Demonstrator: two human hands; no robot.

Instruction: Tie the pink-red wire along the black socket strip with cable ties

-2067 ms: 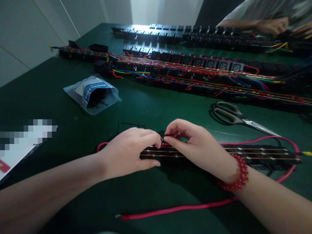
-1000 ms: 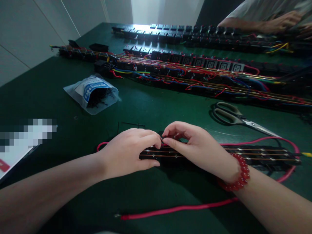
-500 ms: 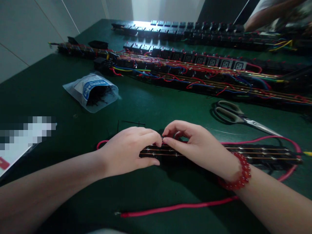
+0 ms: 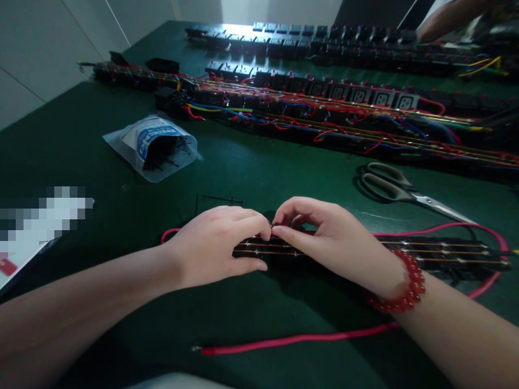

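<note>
A black socket strip with copper bars (image 4: 425, 254) lies across the green table (image 4: 251, 167) in front of me. My left hand (image 4: 214, 246) rests curled over its left part, fingers closed around it. My right hand (image 4: 328, 240), with a red bead bracelet at the wrist, pinches something small at the strip's upper edge, fingertips meeting the left hand's; what they pinch is too small to name. A red wire (image 4: 292, 340) loops around the strip and runs along the near side.
Scissors (image 4: 389, 186) lie to the right behind the strip. A plastic bag of black cable ties (image 4: 156, 146) sits at the left, loose ties (image 4: 221, 201) near it. Long rows of wired socket strips (image 4: 332, 116) fill the far table. Another person's arm (image 4: 454, 19) works at the top right.
My hands have stayed on the strip with barely any shift. The view has tilted slightly downward. The other person's arm at the top right has moved.
</note>
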